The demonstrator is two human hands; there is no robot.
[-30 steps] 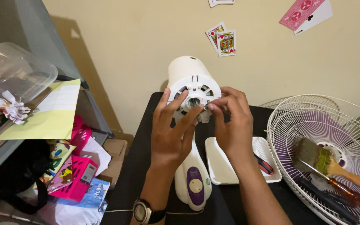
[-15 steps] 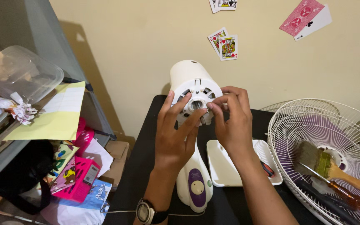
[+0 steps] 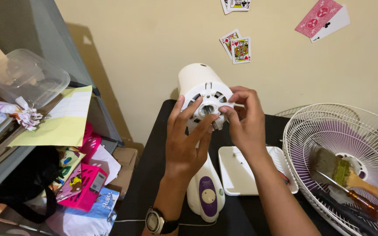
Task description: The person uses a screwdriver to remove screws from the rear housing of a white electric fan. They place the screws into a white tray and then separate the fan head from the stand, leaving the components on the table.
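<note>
a wristwatch [image 3: 156, 220] sat on the left wrist, nearest the camera. beyond it the fan's purple-dialled base [image 3: 205, 193] stood on the black table [image 3: 147, 175], a white tray [image 3: 237, 172] just beside it. the left hand [image 3: 185, 142] lay open, fingers spread against the white fan motor housing [image 3: 203, 94]. the right hand [image 3: 243, 120] pinched at the housing's front face; what it gripped could not be told. farther right lay a fan grille [image 3: 355, 131].
</note>
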